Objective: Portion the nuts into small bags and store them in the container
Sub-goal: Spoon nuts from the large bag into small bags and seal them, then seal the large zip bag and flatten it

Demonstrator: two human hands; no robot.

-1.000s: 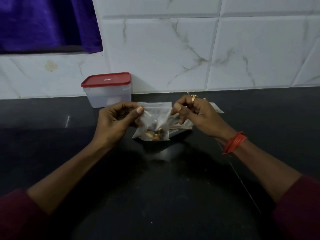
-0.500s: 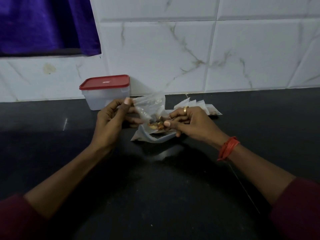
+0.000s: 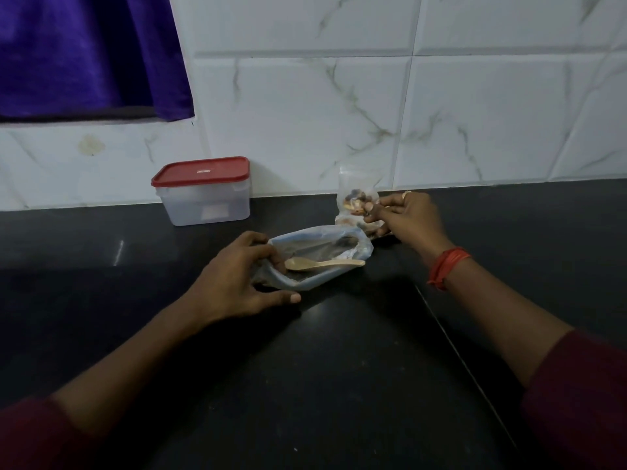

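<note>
My right hand (image 3: 409, 215) pinches a small clear bag of nuts (image 3: 356, 196) and holds it upright near the wall, over other small bags lying on the counter. My left hand (image 3: 237, 276) grips the left end of a larger clear plastic bag (image 3: 319, 252) that lies on the counter, with a pale wooden spoon (image 3: 322, 264) resting in it. A clear plastic container with a red lid (image 3: 203, 191), lid on, stands against the wall to the left of the bags.
The counter (image 3: 305, 368) is black and glossy, with a thin seam running from the middle toward the near right. White marbled wall tiles (image 3: 339, 113) rise behind it. A purple curtain (image 3: 84, 52) hangs at the upper left.
My right hand has carried the small nut bag to the right and back toward the wall. My left hand let go of it and now grips the larger bag with the spoon.
</note>
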